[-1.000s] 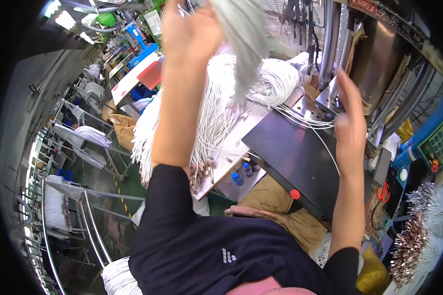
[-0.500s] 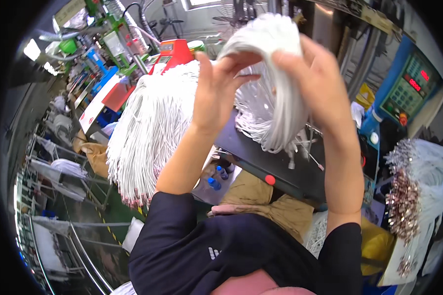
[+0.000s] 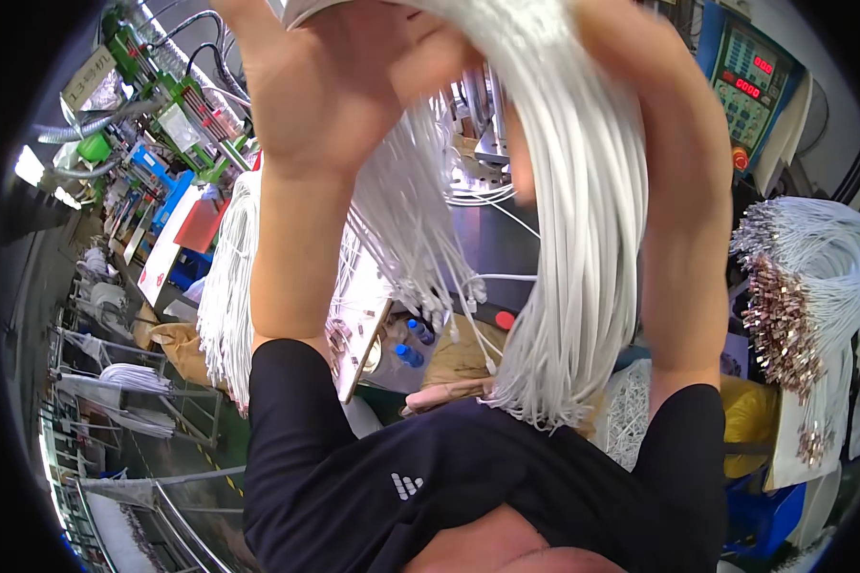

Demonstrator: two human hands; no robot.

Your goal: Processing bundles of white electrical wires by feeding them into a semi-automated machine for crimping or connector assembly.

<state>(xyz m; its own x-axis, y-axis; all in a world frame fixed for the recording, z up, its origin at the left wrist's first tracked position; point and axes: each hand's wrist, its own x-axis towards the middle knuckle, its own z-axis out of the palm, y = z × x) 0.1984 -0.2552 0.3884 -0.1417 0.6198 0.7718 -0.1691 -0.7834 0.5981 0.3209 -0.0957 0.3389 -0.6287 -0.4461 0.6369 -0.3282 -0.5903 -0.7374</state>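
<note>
A thick bundle of white cables (image 3: 588, 239) is draped over both my raised hands, its loose ends hanging in two bunches. My left hand (image 3: 330, 95) is under the upper bend on the left, fingers curled beneath the cables. At the right side of the bend, my right hand (image 3: 631, 48) grips the bundle; motion blurs it and the cables hide part of the fingers. Small light connectors show at the ends of the left bunch. Behind my left forearm hangs a larger pile of white cables (image 3: 227, 296), partly hidden.
A control panel (image 3: 747, 86) with red digits stands far right, above cables with copper-coloured connectors (image 3: 784, 315). Green-framed machinery (image 3: 167, 81) is far left. Bottles with blue caps (image 3: 411, 355) and a red button (image 3: 505, 320) lie below the hanging cables.
Both hands have come up and closer, lifting the cable bundle from over the dark table. Its ends now hang in front of my chest. The view has shifted too.
</note>
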